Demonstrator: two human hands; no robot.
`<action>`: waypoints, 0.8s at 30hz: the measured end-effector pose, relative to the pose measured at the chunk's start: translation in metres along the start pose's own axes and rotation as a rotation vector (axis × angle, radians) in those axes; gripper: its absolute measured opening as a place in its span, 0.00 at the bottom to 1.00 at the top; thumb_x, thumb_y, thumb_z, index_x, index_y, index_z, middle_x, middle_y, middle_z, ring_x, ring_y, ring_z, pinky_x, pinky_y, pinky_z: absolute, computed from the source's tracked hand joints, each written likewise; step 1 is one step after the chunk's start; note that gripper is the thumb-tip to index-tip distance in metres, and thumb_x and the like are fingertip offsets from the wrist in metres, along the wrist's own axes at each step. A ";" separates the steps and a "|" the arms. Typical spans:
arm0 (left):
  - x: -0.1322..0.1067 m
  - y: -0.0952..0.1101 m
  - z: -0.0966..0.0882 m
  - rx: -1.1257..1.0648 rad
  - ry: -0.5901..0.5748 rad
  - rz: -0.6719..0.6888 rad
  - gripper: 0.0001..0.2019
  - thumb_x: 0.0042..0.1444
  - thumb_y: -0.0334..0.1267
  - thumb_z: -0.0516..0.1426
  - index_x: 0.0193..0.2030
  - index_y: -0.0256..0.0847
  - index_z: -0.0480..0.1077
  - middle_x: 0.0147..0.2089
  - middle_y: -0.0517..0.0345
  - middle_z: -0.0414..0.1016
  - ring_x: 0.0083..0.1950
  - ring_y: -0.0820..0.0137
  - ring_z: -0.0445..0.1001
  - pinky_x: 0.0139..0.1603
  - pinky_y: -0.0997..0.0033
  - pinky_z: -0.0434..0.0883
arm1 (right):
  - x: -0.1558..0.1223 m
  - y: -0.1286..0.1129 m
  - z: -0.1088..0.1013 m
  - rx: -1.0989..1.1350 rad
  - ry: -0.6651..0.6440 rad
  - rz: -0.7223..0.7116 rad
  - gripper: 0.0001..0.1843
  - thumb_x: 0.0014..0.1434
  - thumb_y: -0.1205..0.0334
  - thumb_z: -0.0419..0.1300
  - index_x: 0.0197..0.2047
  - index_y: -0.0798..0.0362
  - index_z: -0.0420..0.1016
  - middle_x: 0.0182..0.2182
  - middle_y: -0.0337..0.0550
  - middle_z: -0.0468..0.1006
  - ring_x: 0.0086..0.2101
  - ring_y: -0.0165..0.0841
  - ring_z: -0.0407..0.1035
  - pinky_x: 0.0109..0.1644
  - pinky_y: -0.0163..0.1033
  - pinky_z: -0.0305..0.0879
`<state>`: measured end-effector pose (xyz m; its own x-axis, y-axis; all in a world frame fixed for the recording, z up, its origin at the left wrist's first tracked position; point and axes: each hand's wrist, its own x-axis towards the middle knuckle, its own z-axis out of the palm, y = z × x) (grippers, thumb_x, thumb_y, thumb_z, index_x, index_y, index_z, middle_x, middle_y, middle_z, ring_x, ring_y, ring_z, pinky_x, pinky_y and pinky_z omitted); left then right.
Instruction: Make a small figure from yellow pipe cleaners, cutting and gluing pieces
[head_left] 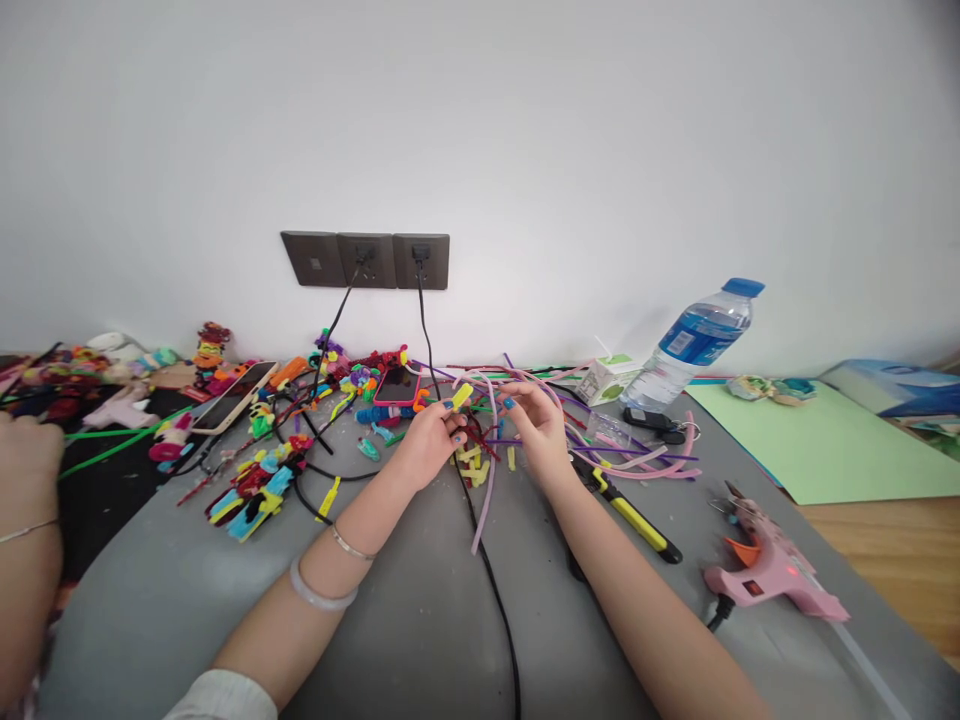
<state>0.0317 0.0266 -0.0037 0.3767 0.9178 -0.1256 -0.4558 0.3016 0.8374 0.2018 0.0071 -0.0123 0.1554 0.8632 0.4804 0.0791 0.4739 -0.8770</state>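
My left hand (429,447) is closed, pinching a short yellow chenille stem piece (461,396) between thumb and fingertips. To its right, my right hand (538,432) is raised with bent fingers, thumb and index slightly apart and nothing visible between them. A pale lilac chenille stem (490,480) hangs down between the two hands. Several yellow cut pieces (474,468) lie on the grey table (420,620) below the fingertips. Just past the right wrist are yellow-and-black handled pliers (634,520). Pink and purple stems (637,460) spread out behind the right hand.
A pink glue gun (780,570) with a lit red light lies at right. A tilted water bottle (690,345), drink carton (604,378) and keys (656,425) stand behind. Colourful figures (259,485) and phones (236,398) crowd the left. A black cable (491,590) crosses the table. Another person's arm (30,550) shows at far left.
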 end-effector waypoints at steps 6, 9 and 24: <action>-0.007 0.004 0.007 -0.113 -0.183 -0.202 0.10 0.46 0.36 0.55 0.36 0.40 0.71 0.42 0.49 0.76 0.30 0.72 0.65 0.26 0.71 0.60 | -0.001 -0.004 0.003 0.011 -0.126 -0.106 0.12 0.61 0.56 0.61 0.47 0.46 0.78 0.41 0.46 0.75 0.39 0.38 0.69 0.43 0.45 0.67; -0.008 0.004 0.008 -0.138 -0.192 -0.220 0.10 0.46 0.36 0.54 0.36 0.40 0.71 0.41 0.48 0.77 0.30 0.71 0.66 0.26 0.70 0.60 | 0.000 -0.004 0.003 0.009 -0.141 -0.124 0.14 0.60 0.56 0.61 0.49 0.44 0.78 0.43 0.47 0.75 0.39 0.38 0.68 0.42 0.46 0.67; -0.008 0.004 0.007 -0.237 -0.138 -0.328 0.11 0.43 0.33 0.56 0.36 0.37 0.69 0.34 0.56 0.72 0.32 0.72 0.68 0.28 0.74 0.61 | 0.000 0.000 0.002 -0.057 -0.187 -0.204 0.09 0.60 0.59 0.62 0.44 0.45 0.80 0.42 0.47 0.74 0.45 0.41 0.68 0.48 0.49 0.67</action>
<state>0.0322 0.0187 0.0043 0.6297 0.7251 -0.2788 -0.4606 0.6375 0.6176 0.1998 0.0077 -0.0126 -0.0530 0.7709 0.6347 0.1464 0.6347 -0.7587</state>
